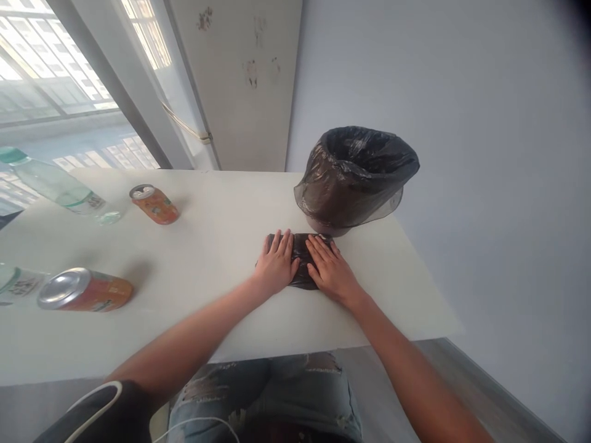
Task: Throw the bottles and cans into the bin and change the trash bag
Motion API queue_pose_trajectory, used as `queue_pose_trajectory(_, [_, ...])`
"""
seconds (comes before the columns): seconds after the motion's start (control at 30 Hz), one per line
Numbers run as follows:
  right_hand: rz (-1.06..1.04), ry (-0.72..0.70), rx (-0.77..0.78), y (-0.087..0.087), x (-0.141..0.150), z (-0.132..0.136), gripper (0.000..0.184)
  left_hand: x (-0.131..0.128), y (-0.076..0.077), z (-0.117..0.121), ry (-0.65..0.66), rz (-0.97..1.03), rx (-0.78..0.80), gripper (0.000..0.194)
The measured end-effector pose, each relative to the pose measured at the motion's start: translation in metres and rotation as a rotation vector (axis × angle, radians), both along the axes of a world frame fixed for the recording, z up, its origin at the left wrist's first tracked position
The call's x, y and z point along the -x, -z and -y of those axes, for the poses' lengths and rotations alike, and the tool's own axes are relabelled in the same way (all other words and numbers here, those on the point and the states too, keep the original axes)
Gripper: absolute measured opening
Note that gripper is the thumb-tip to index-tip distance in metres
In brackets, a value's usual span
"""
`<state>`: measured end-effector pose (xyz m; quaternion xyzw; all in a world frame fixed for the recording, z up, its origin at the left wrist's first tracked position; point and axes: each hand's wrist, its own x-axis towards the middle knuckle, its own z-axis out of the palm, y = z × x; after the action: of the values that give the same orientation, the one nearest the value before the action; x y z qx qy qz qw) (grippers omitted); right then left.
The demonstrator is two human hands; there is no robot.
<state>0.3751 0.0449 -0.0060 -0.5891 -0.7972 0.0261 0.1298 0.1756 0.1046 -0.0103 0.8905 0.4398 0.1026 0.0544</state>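
Note:
A folded black plastic bag (pixel 302 271) lies flat on the white table, partly hidden under both palms. My left hand (pixel 277 261) rests on its left part with fingers stretched out. Across from it, my right hand (pixel 330 267) presses flat on the right part, fingers extended and pointing away from me. Just behind the hands stands a bin lined with a black trash bag (pixel 355 184), the bag's edge folded over its rim. Its inside is dark and I cannot make out any contents.
On the left of the white table (pixel 221 209) stand an orange soda can (pixel 154 203) and a closer orange can (pixel 87 289). A green-capped clear bottle (pixel 55 181) and another clear bottle (pixel 21 283) are beyond them. A wall (pixel 462 154) borders the right side.

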Motion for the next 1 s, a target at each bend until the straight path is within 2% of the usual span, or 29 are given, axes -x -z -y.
queue_pose_trajectory(0.1, [-0.104, 0.009, -0.165, -0.008, -0.002, 0.005, 0.063, -0.002, -0.013, 0.007, -0.012, 0.098, -0.085, 0.072])
queue_pose_trajectory(0.17, [-0.193, 0.026, -0.284, -0.014, -0.004, 0.007, 0.06, -0.004, -0.022, 0.012, 0.071, 0.164, -0.156, 0.074])
queue_pose_trajectory(0.23, [-0.259, 0.019, -0.317, -0.016, -0.007, 0.004, 0.057, -0.006, -0.024, 0.014, 0.17, 0.184, -0.17, 0.071])
queue_pose_trajectory(0.3, [-0.274, 0.005, -0.266, -0.013, -0.009, -0.001, 0.056, -0.009, -0.019, 0.014, 0.213, 0.161, -0.115, 0.067])
queue_pose_trajectory(0.4, [-0.219, 0.015, -0.141, -0.004, -0.009, -0.009, 0.061, -0.011, -0.004, 0.011, 0.224, 0.093, -0.008, 0.075])
queue_pose_trajectory(0.5, [-0.141, 0.016, -0.052, 0.004, -0.008, -0.013, 0.062, -0.012, 0.005, 0.009, 0.235, 0.037, 0.023, 0.078])
queue_pose_trajectory(0.77, [0.008, 0.039, 0.003, 0.006, -0.006, -0.014, 0.06, -0.011, 0.003, 0.008, 0.225, -0.014, 0.008, 0.079])
queue_pose_trajectory(1.0, [-0.005, 0.041, 0.01, 0.006, -0.004, -0.014, 0.061, -0.012, 0.002, 0.009, 0.211, -0.024, 0.001, 0.077])
